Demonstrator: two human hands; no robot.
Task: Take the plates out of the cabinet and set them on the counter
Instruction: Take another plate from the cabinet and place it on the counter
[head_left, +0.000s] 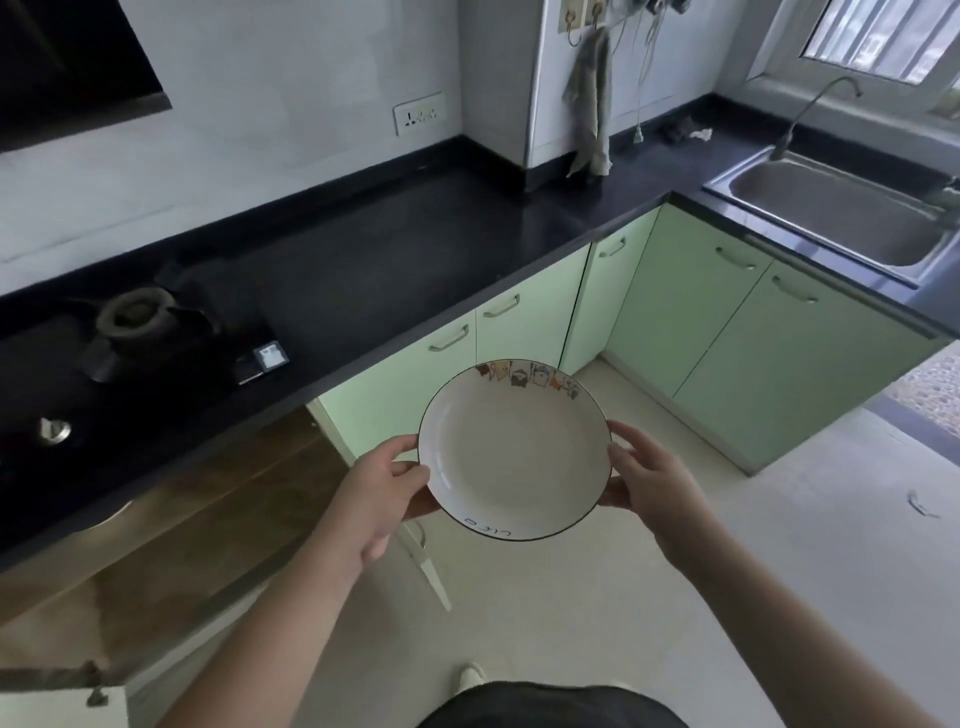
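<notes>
From my head camera, I hold one round white ceramic plate with a thin dark rim (514, 452) between both hands, in the air above the pale floor (675, 571) and in front of the light green lower cabinet doors (701, 332). My left hand (382, 488) is clamped on the plate's left edge, thumb on top and fingers underneath. My right hand (647, 480) grips the right edge the same way. The plate faces up, roughly level, and nothing lies on it. A band of small coloured cartoon figures runs along its far rim, and a short dark inscription sits near the edge closest to me. I count one plate and two hands. The long black stone worktop (415, 249) lies beyond and to the left of the plate, not touching it.
</notes>
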